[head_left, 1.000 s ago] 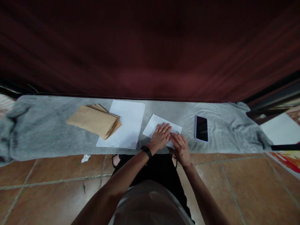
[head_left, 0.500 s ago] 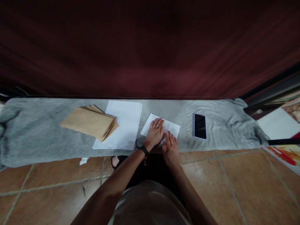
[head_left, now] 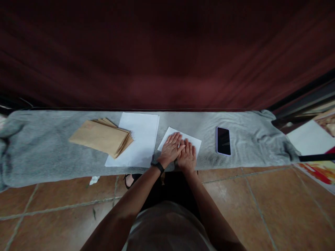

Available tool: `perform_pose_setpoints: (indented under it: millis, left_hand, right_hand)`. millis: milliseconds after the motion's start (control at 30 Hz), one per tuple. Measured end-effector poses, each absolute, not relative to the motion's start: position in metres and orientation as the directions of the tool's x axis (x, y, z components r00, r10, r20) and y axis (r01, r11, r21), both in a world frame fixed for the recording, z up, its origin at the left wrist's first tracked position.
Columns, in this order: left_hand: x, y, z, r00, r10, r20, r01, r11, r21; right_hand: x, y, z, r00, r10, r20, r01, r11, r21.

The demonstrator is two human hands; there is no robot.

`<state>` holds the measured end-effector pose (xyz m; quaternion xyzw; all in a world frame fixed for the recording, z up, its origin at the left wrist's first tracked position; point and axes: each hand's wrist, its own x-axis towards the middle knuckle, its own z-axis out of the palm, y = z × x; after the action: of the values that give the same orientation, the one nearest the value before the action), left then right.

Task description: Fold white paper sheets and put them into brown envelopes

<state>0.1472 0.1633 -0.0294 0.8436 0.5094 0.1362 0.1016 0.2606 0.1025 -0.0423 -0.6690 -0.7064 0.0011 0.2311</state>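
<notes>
A small folded white sheet [head_left: 195, 142] lies on a grey cloth [head_left: 52, 153] that covers a long low surface. My left hand [head_left: 170, 149], with a black band at the wrist, lies flat on the sheet with fingers stretched out. My right hand [head_left: 187, 155] lies flat beside it on the same sheet, fingers together and extended, touching the left hand. Neither hand grips anything.
Left of the sheet is a stack of white paper [head_left: 138, 139], with a pile of brown envelopes [head_left: 101, 136] overlapping its left side. A black phone [head_left: 223, 140] lies to the right. A dark red curtain [head_left: 167, 55] hangs behind. Tiled floor [head_left: 261, 209] is below.
My right hand has slid left and up across the folded sheet until it lies against my left hand. The left hand has stayed pressed on the sheet.
</notes>
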Motion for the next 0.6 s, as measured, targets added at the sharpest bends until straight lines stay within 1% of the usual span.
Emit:
perform_pose_setpoints:
  millis: [133, 267, 500, 600]
  left_hand:
    - [0.138, 0.163, -0.03, 0.424, 0.894, 0.144, 0.853, -0.448, 0.267]
    - [0.131, 0.162, -0.029, 0.371, 0.917, 0.144, 0.885, -0.396, 0.243]
    - [0.124, 0.16, -0.029, 0.304, 0.943, 0.138, 0.914, -0.329, 0.236]
    - [0.123, 0.16, -0.03, 0.293, 0.947, 0.132, 0.921, -0.317, 0.226]
  right_hand:
    - [0.275, 0.101, -0.046, 0.018, 0.932, 0.363, 0.94, 0.108, -0.322]
    - [0.286, 0.097, -0.046, 0.033, 0.932, 0.361, 0.944, 0.09, -0.318]
    - [0.305, 0.086, -0.043, 0.049, 0.919, 0.392, 0.964, 0.059, -0.259]
    - [0.313, 0.082, -0.043, 0.066, 0.929, 0.365, 0.974, 0.02, -0.226]
